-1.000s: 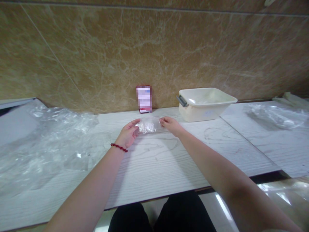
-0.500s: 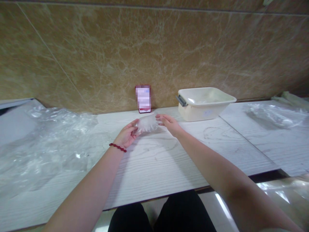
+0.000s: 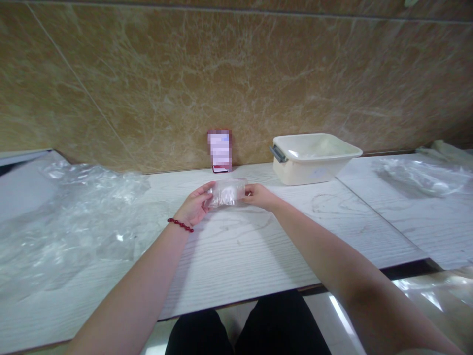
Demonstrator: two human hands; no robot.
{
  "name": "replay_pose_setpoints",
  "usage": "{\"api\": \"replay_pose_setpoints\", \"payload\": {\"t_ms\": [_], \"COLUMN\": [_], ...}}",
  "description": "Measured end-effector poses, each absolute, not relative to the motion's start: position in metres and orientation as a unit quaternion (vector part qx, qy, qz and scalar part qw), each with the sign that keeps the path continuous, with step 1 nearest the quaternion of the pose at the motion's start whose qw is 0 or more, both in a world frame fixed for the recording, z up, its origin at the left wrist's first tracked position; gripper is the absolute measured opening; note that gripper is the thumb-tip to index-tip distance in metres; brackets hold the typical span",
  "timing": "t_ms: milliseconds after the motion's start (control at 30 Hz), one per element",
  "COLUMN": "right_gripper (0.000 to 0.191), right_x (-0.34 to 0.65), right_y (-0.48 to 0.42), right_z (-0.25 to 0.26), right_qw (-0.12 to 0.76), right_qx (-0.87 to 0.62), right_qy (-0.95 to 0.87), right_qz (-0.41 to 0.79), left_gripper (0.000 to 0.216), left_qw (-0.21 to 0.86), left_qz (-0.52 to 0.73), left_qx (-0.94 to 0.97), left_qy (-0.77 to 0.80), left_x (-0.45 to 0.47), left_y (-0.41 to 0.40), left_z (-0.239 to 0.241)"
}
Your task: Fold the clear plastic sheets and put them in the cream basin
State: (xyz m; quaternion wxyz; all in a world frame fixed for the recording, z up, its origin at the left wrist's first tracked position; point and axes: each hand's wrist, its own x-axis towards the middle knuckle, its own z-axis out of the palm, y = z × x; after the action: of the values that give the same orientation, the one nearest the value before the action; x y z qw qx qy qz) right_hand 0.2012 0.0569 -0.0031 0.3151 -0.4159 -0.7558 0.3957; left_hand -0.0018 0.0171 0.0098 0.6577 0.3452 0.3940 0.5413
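Observation:
Between my two hands is a small clear plastic bag [image 3: 227, 192] with a whitish, shiny middle; what is inside, if anything, I cannot make out. My left hand [image 3: 195, 204], with a red bead bracelet [image 3: 180, 225] at the wrist, grips its left end between thumb and fingers. At the right end my right hand [image 3: 259, 196] pinches the bag's edge. The bag is held roughly level, just above the white wood-grain table [image 3: 236, 266]. Behind it a phone [image 3: 220, 152] with a blurred screen leans upright against the wall.
A cream plastic bin [image 3: 308, 170] with a grey handle stands at the back right. Many clear plastic bags [image 3: 84, 222] lie heaped along the left. Farther right rests another crumpled clear bag [image 3: 424, 176]. A brown marbled wall [image 3: 236, 79] borders the table's back.
My right hand has turned and closed on the bag's right end. The bag now lies flatter and more stretched out, a little lower. My left hand has hardly moved.

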Motion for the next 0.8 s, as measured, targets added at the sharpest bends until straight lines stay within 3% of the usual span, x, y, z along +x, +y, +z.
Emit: {"api": "replay_pose_setpoints", "payload": {"t_ms": [600,800], "right_gripper": [0.022,0.014], "right_x": [0.204,0.202], "right_y": [0.064,0.061], "right_z": [-0.006,-0.001], "right_qw": [0.392,0.413], "right_qx": [-0.467,-0.456], "right_qy": [-0.72,-0.663], "right_qz": [0.332,0.427], "left_gripper": [0.047,0.046], "left_qw": [0.531,0.552], "left_qz": [0.499,0.496], "left_qx": [0.522,0.506], "left_qy": [0.443,0.439], "left_x": [-0.001,0.0], "left_y": [0.023,0.018], "left_z": [-0.006,0.002]}}
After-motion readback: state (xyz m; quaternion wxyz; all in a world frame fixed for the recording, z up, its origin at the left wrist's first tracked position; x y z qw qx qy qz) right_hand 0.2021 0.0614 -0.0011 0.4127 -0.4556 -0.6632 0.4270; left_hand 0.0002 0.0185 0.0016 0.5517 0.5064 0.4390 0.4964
